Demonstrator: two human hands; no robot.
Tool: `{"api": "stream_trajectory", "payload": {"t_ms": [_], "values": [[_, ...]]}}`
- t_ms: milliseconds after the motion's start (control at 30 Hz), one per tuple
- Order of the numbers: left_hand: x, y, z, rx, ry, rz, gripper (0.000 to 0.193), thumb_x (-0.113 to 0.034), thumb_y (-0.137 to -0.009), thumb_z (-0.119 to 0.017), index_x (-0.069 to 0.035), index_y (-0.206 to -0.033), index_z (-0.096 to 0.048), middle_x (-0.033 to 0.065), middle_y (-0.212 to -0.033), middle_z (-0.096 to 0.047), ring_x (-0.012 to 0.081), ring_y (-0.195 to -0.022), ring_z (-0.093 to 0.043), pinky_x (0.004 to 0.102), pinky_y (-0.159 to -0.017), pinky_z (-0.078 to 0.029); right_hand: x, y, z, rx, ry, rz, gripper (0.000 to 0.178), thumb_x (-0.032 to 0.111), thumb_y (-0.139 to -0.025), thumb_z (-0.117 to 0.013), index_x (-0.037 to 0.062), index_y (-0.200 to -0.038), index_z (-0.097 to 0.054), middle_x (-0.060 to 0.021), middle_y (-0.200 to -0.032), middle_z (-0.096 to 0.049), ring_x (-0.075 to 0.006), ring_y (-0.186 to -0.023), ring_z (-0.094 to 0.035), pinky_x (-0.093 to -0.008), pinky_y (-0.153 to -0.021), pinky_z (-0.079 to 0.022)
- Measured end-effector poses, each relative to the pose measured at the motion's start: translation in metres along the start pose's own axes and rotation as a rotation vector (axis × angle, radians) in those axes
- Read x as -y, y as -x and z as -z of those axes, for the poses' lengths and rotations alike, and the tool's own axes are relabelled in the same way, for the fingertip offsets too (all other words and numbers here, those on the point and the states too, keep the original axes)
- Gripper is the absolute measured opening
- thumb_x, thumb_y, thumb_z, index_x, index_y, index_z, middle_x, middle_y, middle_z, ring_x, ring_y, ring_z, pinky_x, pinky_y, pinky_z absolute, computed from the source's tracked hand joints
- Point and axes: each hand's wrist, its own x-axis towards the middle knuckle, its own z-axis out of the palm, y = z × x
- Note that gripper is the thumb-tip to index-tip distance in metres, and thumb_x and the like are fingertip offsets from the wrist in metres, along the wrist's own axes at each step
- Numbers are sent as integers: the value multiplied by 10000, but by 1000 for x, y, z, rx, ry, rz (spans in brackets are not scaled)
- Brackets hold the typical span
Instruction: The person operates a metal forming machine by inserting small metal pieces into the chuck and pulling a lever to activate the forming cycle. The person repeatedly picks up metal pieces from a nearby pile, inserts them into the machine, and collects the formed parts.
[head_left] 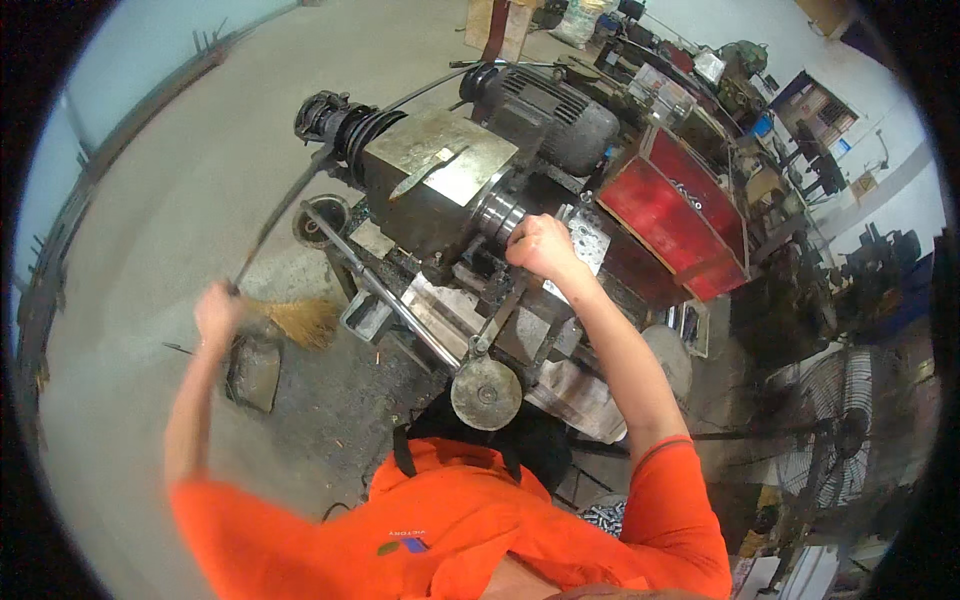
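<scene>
My left hand [218,315] is closed round the lower end of a long dark lever [280,208], which runs up to the left end of a small lathe's headstock [420,140]. My right hand [540,247] is curled in a fist right at the shiny ringed spindle nose [497,215]. Whatever its fingers hold is hidden. On top of the headstock lies a flat metal tool [425,175]. A silver bar [385,293] slants across the machine's front toward a round metal disc [486,393] close to my body.
Behind the headstock sits a finned electric motor [565,115]. A red open box [670,205] stands to the right. Left of the machine, a straw broom [305,320] and a dustpan [255,372] rest on the floor. A large fan [840,425] is at far right.
</scene>
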Motion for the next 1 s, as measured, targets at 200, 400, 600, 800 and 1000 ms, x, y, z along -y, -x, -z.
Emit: {"api": "stream_trajectory", "payload": {"t_ms": [200,400,600,800,1000], "values": [[-43,61,-8,5,38,-9,339,-289,-715,-636,-37,-933,-577,218,-811,-639,400,-798,-620,479,-707,-490,1,10,1,-132,164,-35,222,212,-539,-607,48,-658,-697,-209,-676,-636,-362,-710,-649,-402,-692,-530],[-50,75,-1,-41,-26,10,380,-314,-736,-651,-34,-983,-587,208,-864,-653,388,-809,-626,471,-716,-494,-49,54,90,-327,162,118,206,232,-562,-602,90,-676,-698,-190,-720,-619,-360,-764,-598,-433,-706,-480],[-57,68,-3,-48,-73,-1,497,-304,-746,-664,-18,-1139,-563,208,-892,-651,378,-822,-628,452,-728,-500,-108,101,157,-717,19,-252,512,228,-604,-630,107,-1102,-647,-197,-1257,-506,-370,-1099,-531,-413,-933,-442],[-50,61,-7,-16,32,-122,421,-286,-755,-646,-17,-1069,-569,225,-861,-640,385,-823,-626,471,-723,-489,-163,176,139,-598,-54,-353,463,212,-606,-631,97,-1053,-674,-192,-1288,-506,-321,-1068,-575,-362,-912,-460],[-123,96,60,171,134,-607,389,-186,-811,-646,-25,-1157,-570,188,-841,-657,309,-774,-646,384,-689,-488,-213,299,123,-528,-105,-522,395,193,-601,-628,68,-967,-703,-161,-998,-655,-291,-932,-632,-342,-823,-484]]}}
